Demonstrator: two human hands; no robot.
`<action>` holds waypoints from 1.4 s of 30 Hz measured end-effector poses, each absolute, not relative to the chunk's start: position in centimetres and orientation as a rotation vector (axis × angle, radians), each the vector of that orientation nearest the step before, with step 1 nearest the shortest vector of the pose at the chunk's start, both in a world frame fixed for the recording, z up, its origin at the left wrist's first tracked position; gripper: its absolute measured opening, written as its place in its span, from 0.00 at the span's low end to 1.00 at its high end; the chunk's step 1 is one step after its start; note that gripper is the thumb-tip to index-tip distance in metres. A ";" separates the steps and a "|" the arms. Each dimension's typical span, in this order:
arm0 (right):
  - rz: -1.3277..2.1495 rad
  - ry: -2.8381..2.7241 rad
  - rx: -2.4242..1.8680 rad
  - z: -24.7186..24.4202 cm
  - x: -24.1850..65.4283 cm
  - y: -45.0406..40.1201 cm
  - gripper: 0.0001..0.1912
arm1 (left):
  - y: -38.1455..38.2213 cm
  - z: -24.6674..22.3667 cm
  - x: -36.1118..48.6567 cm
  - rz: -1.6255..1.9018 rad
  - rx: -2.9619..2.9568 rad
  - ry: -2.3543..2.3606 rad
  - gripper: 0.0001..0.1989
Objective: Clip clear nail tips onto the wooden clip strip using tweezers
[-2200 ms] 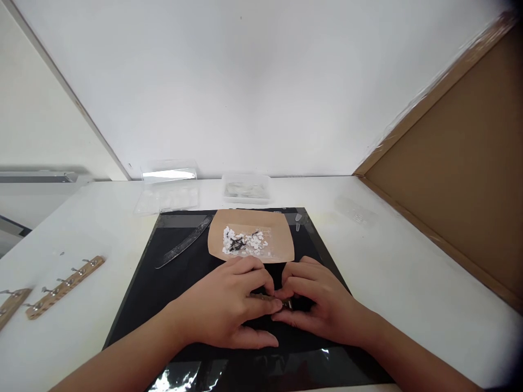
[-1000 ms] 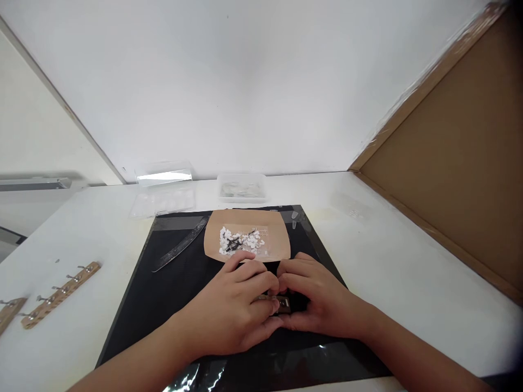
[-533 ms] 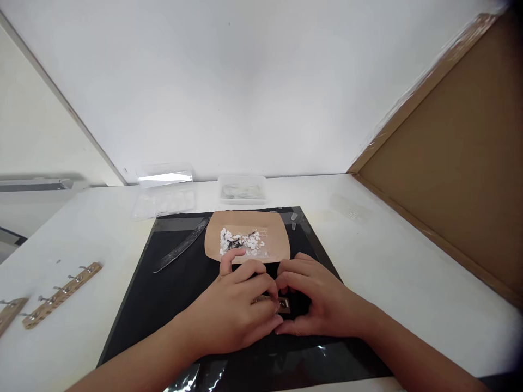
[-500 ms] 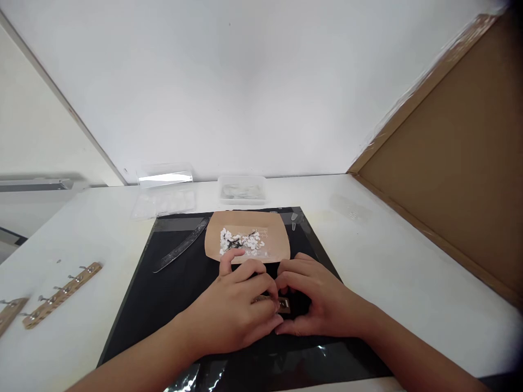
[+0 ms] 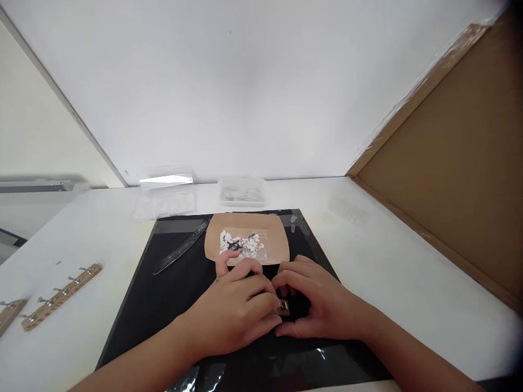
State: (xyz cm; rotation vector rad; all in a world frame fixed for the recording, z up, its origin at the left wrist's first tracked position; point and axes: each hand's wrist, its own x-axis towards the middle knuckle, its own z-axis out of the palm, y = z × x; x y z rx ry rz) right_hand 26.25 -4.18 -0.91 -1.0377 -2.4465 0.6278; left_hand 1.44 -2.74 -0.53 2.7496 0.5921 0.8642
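My left hand [image 5: 241,316] is over the black mat [image 5: 180,305], fingers curled and pressed around a small brown piece [image 5: 284,308] with a light mark; its little finger is raised. My right hand [image 5: 314,302] lies just right of it, thumb and fingers bent and apart around the piece's right side, nothing visible between them. The left fingers cover part of the piece. Beyond the hands, a brown card [image 5: 280,234] carries a clear sheet with white and black bits [image 5: 229,243]. A curved dark nail file [image 5: 182,249] rests left of the card.
Wooden strips with metal stands [image 5: 61,296] lie at left. A clear open case [image 5: 165,202] and a clear box [image 5: 242,193] stand at the back. Two small clear tips [image 5: 293,223] lie on the mat's upper right. A cardboard panel [image 5: 445,163] borders the right.
My left hand has shifted slightly left and its fingers cover the brown piece differently. My right index finger has moved a little left. The view has tilted slightly.
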 end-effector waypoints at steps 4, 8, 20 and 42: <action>0.635 -2.444 -1.042 -0.8 26.3 -4.2 0.26 | -2.6 -0.6 1.4 0.867 2.719 0.573 0.05; 0.626 -2.455 -1.049 -0.8 26.3 -4.2 0.26 | -2.6 -0.7 1.3 0.866 2.718 0.564 0.08; 0.376 -2.159 -0.970 0.0 27.7 -3.6 0.23 | -2.3 0.3 1.0 1.126 2.596 0.727 0.06; 0.244 -1.406 -1.669 -2.0 31.1 -0.6 0.20 | 0.2 -0.1 -1.0 1.430 2.529 1.209 0.10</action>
